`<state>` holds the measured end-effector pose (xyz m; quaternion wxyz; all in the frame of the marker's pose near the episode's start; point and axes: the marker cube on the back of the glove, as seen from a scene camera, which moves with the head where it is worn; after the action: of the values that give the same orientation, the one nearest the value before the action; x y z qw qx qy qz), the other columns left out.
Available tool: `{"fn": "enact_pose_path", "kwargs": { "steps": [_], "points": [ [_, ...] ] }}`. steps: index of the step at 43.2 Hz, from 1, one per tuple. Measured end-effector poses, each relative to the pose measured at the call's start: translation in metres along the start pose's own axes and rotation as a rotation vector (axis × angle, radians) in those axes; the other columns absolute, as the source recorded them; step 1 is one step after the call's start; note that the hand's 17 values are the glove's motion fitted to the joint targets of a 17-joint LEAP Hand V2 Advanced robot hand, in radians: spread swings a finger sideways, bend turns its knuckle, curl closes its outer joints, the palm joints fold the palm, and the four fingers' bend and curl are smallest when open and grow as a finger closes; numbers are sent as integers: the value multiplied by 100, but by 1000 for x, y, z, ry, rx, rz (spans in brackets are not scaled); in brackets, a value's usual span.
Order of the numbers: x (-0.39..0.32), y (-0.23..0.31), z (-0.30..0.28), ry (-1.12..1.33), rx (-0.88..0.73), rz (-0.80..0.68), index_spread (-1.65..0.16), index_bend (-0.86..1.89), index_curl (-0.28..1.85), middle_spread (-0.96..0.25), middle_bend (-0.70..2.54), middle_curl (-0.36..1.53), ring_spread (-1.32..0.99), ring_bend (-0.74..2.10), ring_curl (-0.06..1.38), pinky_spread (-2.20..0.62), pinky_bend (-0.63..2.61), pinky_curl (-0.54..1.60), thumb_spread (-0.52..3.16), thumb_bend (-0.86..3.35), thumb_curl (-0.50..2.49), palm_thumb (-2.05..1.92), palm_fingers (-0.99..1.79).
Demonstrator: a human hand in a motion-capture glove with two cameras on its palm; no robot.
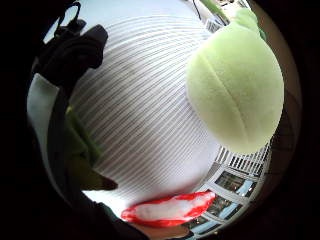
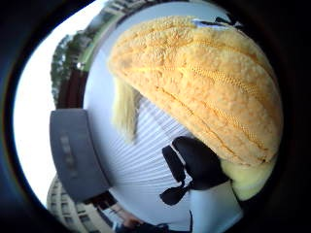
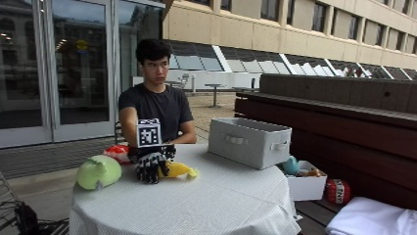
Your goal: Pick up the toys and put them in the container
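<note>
Gloved right hands (image 3: 150, 166) resting straight-fingered on yellow plush toy (image 3: 177, 170), green plush (image 3: 99, 172) beside, grey container (image 3: 249, 141) well apart.

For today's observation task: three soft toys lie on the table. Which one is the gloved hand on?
The yellow-orange toy, under the right hand whose fingers hang over it. The green toy lies apart, toward the table's edge; the red toy lies behind.

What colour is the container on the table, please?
Light grey container, best in the outside view.
</note>
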<state>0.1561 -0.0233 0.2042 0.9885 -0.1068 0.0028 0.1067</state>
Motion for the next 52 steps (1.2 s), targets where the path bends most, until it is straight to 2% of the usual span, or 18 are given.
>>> {"fn": "enact_pose_path", "kwargs": {
  "steps": [2,3,4,5,6,8,9,11,15,18,19,22,26,32,35,40,52],
  "points": [
    [3,-2,3,-21,27,3,-24,16,31,-12,32,37,-22,14,12,-5,42,32,103,-3,14,-3,-8],
    [3,-3,2,-23,43,-4,-24,19,32,-13,37,39,-23,16,12,-5,41,32,107,4,16,9,3],
    [3,-3,-1,-21,60,-11,-24,40,39,-17,43,41,-32,54,22,-18,60,37,112,29,26,48,109],
    [2,-2,-5,-17,73,-16,-24,37,31,-18,36,35,-34,48,15,-23,58,25,110,32,28,54,120],
    [1,-2,-9,-16,82,-16,-24,40,32,-18,38,36,-34,50,13,-26,56,24,106,35,31,60,127],
    [-1,-3,-19,-22,106,-5,-23,46,39,-19,39,38,-36,59,21,-30,59,31,104,39,34,68,125],
    [-1,-5,-23,-27,131,4,-22,45,41,-19,50,42,-35,69,27,-33,55,32,100,46,37,79,139],
    [-2,-7,-33,-37,175,16,-21,45,44,-20,58,45,-37,77,31,-37,57,35,98,50,40,86,140],
    [-7,0,-58,-42,162,-11,-22,37,47,-21,66,48,-35,85,35,-41,64,38,89,50,44,88,130],
    [-18,3,-79,-58,184,38,-23,28,47,-21,73,50,-35,91,38,-42,66,38,85,48,45,85,125],
    [-21,4,-85,-61,196,53,-23,22,46,-25,73,50,-38,100,41,-43,66,38,82,38,44,73,123],
    [-30,6,-102,-59,229,35,-25,16,46,-28,74,51,-40,106,43,-45,70,40,77,34,46,69,119],
    [-42,17,-131,-51,205,-55,-27,14,45,-31,75,52,-40,110,45,-46,73,40,73,31,50,68,117],
    [-68,25,-172,-59,229,-67,-30,15,45,-35,77,54,-41,114,47,-48,77,40,67,29,55,67,115],
    [-86,35,-192,-76,197,-20,-31,15,46,-36,77,55,-41,115,48,-48,79,40,65,28,57,67,114],
    [-113,47,-220,-95,283,-155,-33,16,47,-38,77,56,-41,116,48,-48,81,41,62,27,62,67,114],
    [-203,83,-268,-122,327,-295,-36,23,55,-40,77,59,-41,115,48,-49,81,40,58,24,71,66,117]
  ]
}}
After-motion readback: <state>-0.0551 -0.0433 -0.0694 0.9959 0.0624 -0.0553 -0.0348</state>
